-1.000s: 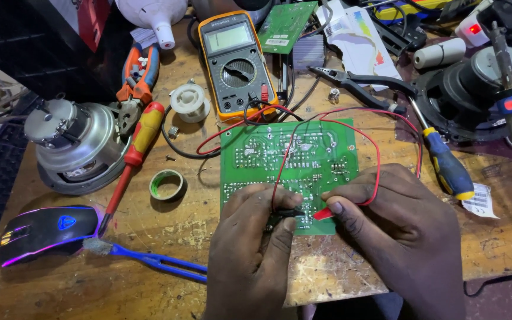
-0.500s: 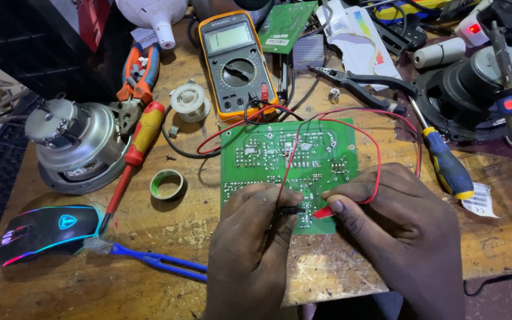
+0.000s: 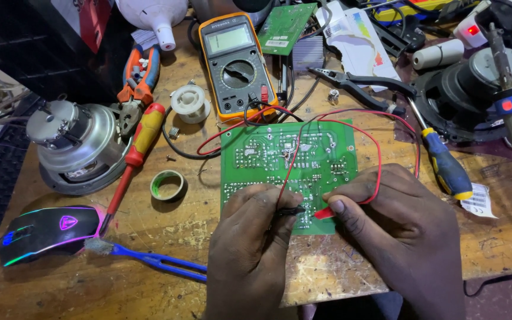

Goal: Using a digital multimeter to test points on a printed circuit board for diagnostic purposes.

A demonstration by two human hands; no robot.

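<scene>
Left hand [image 3: 250, 249] knuckles up, grip clamped on black probe [image 3: 290, 210]; right hand [image 3: 404, 231] pinches red probe [image 3: 325, 213] (tips close together) over green circuit board [image 3: 256, 160] on table [image 3: 339, 272].

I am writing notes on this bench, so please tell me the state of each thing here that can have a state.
Left hand: pinches the black probe, tip on the board.
Right hand: pinches the red probe, tip on the board.
Green circuit board: flat, solder side up.
Multimeter: screen blank or unreadable.
Computer mouse: lit.
Black pliers: lying unheld, jaws slightly open.
Red screwdriver: lying unheld.
Tape roll: lying flat.
</scene>
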